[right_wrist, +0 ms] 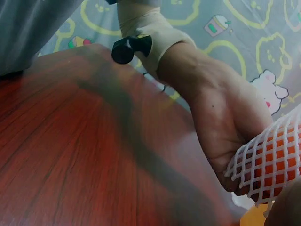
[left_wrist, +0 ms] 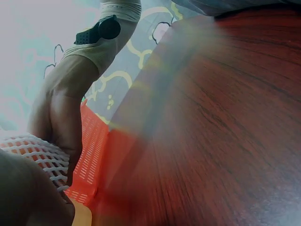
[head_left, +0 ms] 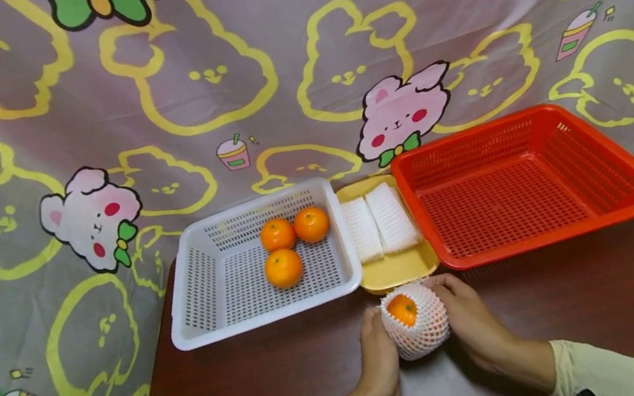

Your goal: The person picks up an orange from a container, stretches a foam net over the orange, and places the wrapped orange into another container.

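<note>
An orange [head_left: 403,311] in a white foam net sleeve [head_left: 423,340] is held between both hands above the near part of the table. Its bare top shows through the net's opening. My left hand [head_left: 380,357] grips the left side of the net, and my right hand [head_left: 470,314] holds the right side with fingers at the upper edge. In the left wrist view, the mesh [left_wrist: 35,150] lies between the two hands. Orange peel shows through the stretched net [right_wrist: 268,162] in the right wrist view, where some fingers are hidden behind it.
Three bare oranges [head_left: 283,269] sit in a white basket [head_left: 204,317] at the left. Beside it, a yellow tray [head_left: 396,271] contains flat foam sleeves [head_left: 392,216]. A red basket [head_left: 509,206] stands at the right. Patterned cloth [head_left: 279,56] hangs behind the brown table [head_left: 230,390].
</note>
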`<state>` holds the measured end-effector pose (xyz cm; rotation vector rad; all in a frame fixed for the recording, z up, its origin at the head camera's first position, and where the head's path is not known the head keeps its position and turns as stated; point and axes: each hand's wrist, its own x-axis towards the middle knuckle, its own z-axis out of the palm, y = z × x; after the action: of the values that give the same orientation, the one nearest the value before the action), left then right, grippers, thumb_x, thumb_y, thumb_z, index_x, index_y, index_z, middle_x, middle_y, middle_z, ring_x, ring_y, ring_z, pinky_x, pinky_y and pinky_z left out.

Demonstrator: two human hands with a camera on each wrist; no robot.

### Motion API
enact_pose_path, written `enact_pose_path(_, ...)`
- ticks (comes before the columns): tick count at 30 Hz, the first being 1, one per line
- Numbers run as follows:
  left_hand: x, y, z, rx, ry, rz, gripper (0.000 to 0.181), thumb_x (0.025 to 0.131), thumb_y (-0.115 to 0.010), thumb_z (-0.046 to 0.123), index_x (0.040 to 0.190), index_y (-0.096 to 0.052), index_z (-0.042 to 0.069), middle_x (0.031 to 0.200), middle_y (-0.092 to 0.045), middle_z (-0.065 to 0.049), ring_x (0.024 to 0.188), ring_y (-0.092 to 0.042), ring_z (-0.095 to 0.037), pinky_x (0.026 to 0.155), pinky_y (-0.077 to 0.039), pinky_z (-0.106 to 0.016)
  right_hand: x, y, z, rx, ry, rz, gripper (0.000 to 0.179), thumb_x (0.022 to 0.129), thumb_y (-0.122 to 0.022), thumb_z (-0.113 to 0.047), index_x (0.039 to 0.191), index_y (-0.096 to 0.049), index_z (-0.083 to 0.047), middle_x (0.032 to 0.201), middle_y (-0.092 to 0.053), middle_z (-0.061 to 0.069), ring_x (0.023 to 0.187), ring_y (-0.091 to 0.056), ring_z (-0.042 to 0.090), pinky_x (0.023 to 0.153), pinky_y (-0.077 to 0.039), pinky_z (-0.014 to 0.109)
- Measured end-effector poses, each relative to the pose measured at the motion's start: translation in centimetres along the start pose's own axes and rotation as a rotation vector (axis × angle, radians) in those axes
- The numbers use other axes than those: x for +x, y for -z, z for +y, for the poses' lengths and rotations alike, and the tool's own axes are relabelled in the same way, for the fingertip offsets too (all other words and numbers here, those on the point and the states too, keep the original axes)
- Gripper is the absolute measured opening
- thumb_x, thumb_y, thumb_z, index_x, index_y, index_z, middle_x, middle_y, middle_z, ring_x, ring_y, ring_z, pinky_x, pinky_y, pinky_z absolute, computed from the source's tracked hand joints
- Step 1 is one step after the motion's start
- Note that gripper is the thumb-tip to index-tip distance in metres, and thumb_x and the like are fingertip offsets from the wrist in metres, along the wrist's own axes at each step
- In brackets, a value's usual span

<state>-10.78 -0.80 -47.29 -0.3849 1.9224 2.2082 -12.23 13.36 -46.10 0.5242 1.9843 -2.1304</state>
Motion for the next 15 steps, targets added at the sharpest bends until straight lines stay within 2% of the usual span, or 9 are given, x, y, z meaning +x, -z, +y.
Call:
enact_pose_path(3,0.03,0.07,0.13,-0.035,-0.017,-0.003,0.029,0.109,-0.031,0.020,0.112,-0.055,0.006,0.120,-0.061,-0.005,0.113,-0.052,-0.013,0.104,-0.039,-0.031,0.05,-0.27,-0.30,0.035,0.002,-0.015,0.025,0.108,-0.043,-0.016,0.119,-0.055,0.003,0.106,-0.064,0.004,0.095,-0.061,0.009,0.082,-0.053,0.022)
enact_pose_path(7,0.13,0.16,0.19,-0.071,-0.036,-0.008,0.025,0.108,-0.036,0.020,0.108,-0.057,0.007,0.115,-0.062,-0.003,0.109,-0.053,-0.013,0.101,-0.041,-0.030,0.05,-0.37,-0.30,0.060,-0.006,-0.043,0.026,0.107,-0.043,-0.015,0.121,-0.055,0.004,0.108,-0.064,0.003,0.100,-0.060,0.008,0.085,-0.052,0.021)
enact_pose_path(12,0.32,0.24,0.33,-0.201,0.035,-0.091,0.026,0.106,-0.037,0.023,0.111,-0.059,0.009,0.113,-0.063,-0.003,0.104,-0.059,-0.014,0.094,-0.048,-0.029,-0.16,-0.47,-0.06,0.095,-0.019,-0.097,0.029,0.108,-0.043,-0.016,0.125,-0.054,0.005,0.112,-0.065,0.004,0.105,-0.061,0.010,0.090,-0.052,0.023)
enact_pose_path(15,0.37,0.28,0.54,-0.249,0.064,-0.126,0.031,0.108,-0.037,0.026,0.119,-0.060,0.009,0.115,-0.064,-0.003,0.106,-0.061,-0.014,0.095,-0.050,-0.029,-0.33,-0.42,-0.21,0.085,-0.005,-0.098,0.029,0.108,-0.043,-0.017,0.125,-0.054,0.004,0.111,-0.066,0.001,0.106,-0.061,0.009,0.092,-0.051,0.022)
